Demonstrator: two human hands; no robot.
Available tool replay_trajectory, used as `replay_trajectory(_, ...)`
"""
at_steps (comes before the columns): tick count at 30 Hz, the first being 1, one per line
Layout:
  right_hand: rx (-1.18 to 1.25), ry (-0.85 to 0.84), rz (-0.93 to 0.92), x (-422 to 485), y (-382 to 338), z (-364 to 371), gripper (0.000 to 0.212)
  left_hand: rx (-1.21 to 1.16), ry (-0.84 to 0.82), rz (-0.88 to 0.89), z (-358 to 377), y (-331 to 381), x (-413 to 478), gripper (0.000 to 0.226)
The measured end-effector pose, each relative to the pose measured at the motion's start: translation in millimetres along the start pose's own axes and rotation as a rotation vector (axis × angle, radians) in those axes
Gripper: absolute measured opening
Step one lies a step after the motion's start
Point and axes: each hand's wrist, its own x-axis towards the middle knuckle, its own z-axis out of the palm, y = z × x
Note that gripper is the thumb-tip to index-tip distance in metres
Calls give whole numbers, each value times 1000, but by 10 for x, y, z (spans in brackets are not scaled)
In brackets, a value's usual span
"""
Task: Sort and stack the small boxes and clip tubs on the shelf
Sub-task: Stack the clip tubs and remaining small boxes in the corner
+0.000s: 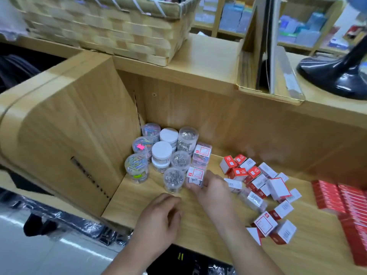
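The tubs (161,150) stand packed together in the back left corner of the wooden shelf (139,205), some stacked two high. A few hold coloured clips, some hold silver ones, and two have white lids.

Just right of the tubs, at their front edge, the right hand (212,190) grips a clear box (195,175) with a red and white label. Its fingers are clamped on the box, which touches or nearly touches the nearest tub of silver clips. Behind it, also hard against the tubs, sits a second box (201,155) of the same kind, on what looks like another one.

In front of the tubs the left hand (158,217) hovers over bare shelf, its fingers (174,201) loosely curled with nothing in them.

Farther right of the tubs lie the loose boxes (256,179), red and white, tumbled at all angles in a heap. Beyond these, far right of the tubs, red packs (337,199) lie in neat rows.

Above the tubs, on the shelf top, rests a woven basket (111,30).
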Motion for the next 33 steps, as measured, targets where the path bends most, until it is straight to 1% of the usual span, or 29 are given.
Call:
replay_trajectory(2, 7, -26, -30, -117, 31, -176, 24, -4, -25, 5, 20, 58, 27, 20)
replay_trajectory(3, -1, -40, -39, -193, 85, -266, 24, -4, -49, 21, 48, 116, 44, 19)
replay_trajectory(6, 9, -56, -8, -485, 325, -539, 40, -51, -135, 113, 203, 374, 94, 15)
replay_trajectory(7, 16, -37, 23, -577, 423, -637, 40, -67, -161, 147, 277, 465, 125, 17)
replay_trajectory(10, 26, 102, 102, -771, 723, -946, 19, -70, -204, 257, 522, 739, 349, 30)
replay_trajectory(11, 49, 143, 125, -805, 823, -1030, 13, -30, -233, 295, 606, 829, 457, 36)
replay_trajectory(12, 65, 171, 154, -829, 898, -1099, 13, 27, -276, 326, 696, 910, 567, 44)
replay_trajectory(14, 95, 210, 200, -876, 1011, -1179, 28, 171, -378, 348, 878, 1032, 755, 57)
replay_trajectory(16, 164, 230, 208, -915, 1065, -1217, 28, 268, -431, 373, 1021, 1087, 856, 57)
replay_trajectory(18, 214, 258, 182, -949, 1096, -1240, 28, 256, -420, 401, 1072, 1107, 873, 46)
replay_trajectory(20, 267, 292, 176, -973, 1116, -1267, 26, 167, -366, 437, 1016, 1124, 809, 39)
replay_trajectory(22, 388, 307, 208, -969, 1120, -1303, 13, 59, -273, 482, 890, 1153, 687, 40)
replay_trajectory(23, 465, 289, 232, -953, 1091, -1331, 11, 6, -237, 491, 826, 1160, 616, 42)
replay_trajectory(24, 563, 260, 258, -930, 1055, -1352, 16, -37, -203, 497, 777, 1146, 543, 44)
replay_trajectory(26, 774, 148, 298, -883, 956, -1377, 21, -95, -136, 496, 702, 1099, 429, 45)
replay_trajectory(27, 840, 86, 302, -863, 892, -1383, 21, -119, -103, 480, 672, 1069, 391, 44)
replay_trajectory(29, 870, 9, 289, -835, 803, -1346, 19, -194, -57, 399, 600, 1020, 331, 44)
replay_trajectory(33, 930, -24, 301, -777, 697, -1223, 18, -424, 11, 141, 434, 946, 165, 46)
